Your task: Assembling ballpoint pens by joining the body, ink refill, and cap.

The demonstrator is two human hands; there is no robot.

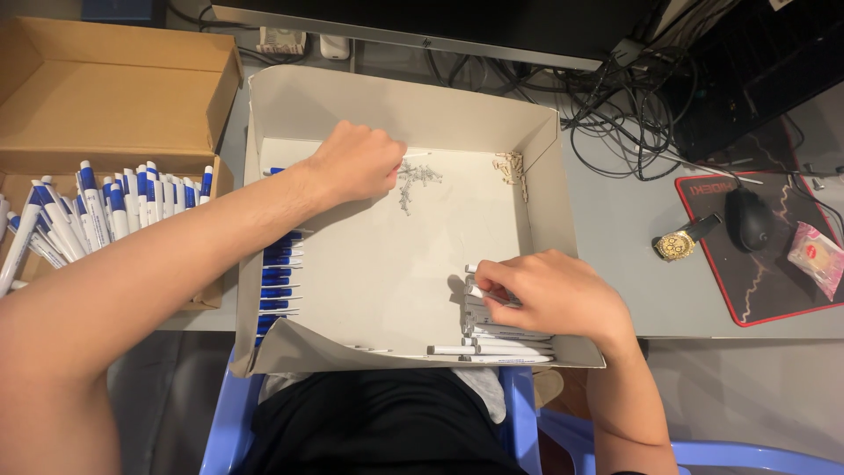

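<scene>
2 bare forearms without sleeves, left hand [356, 163] and right hand [552, 295] without gloves or rings, black shorts, grey shirt hem

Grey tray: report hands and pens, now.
Left hand fisted at the grey tray's far end. Right hand pinching a white pen barrel from the near-right pile. Nothing between them.

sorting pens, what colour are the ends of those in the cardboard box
Blue, on white barrels; head view.
</scene>
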